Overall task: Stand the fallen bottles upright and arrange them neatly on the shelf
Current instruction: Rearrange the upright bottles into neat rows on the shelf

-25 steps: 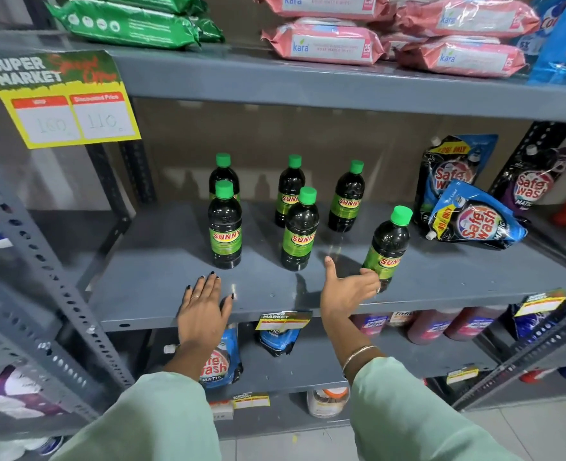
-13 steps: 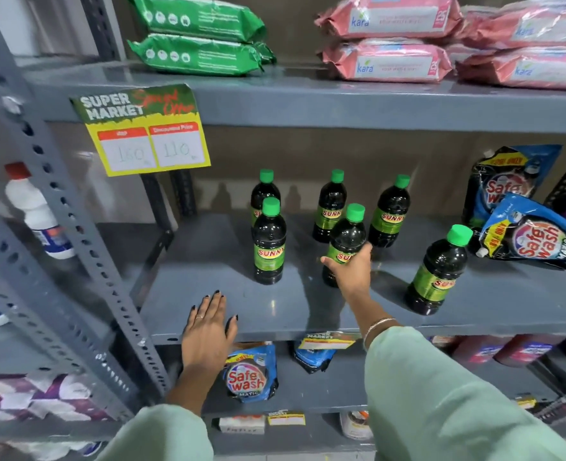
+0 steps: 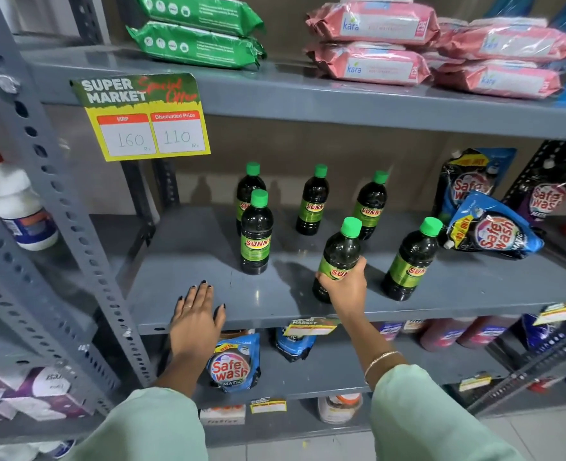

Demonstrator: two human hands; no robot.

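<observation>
Several dark Sunny bottles with green caps stand upright on the grey middle shelf (image 3: 191,261). My right hand (image 3: 344,287) grips the front middle bottle (image 3: 341,247) around its label, near the shelf's front edge. Another front bottle (image 3: 411,261) stands to its right, and one (image 3: 256,237) to its left. Behind are three more: back left (image 3: 249,188), back middle (image 3: 313,202), back right (image 3: 371,204). My left hand (image 3: 196,314) rests flat, fingers spread, on the shelf's front edge at the left, holding nothing.
Blue Safewash pouches (image 3: 491,227) lie and lean at the shelf's right end. A yellow price sign (image 3: 148,128) hangs from the upper shelf, which carries green packs (image 3: 201,41) and pink packs (image 3: 374,61). A white bottle (image 3: 15,207) stands on the left rack. More pouches sit below.
My right hand left the rightmost front bottle, moved left and closed around the front middle bottle. The left hand stayed flat on the shelf edge. The view shifted left.
</observation>
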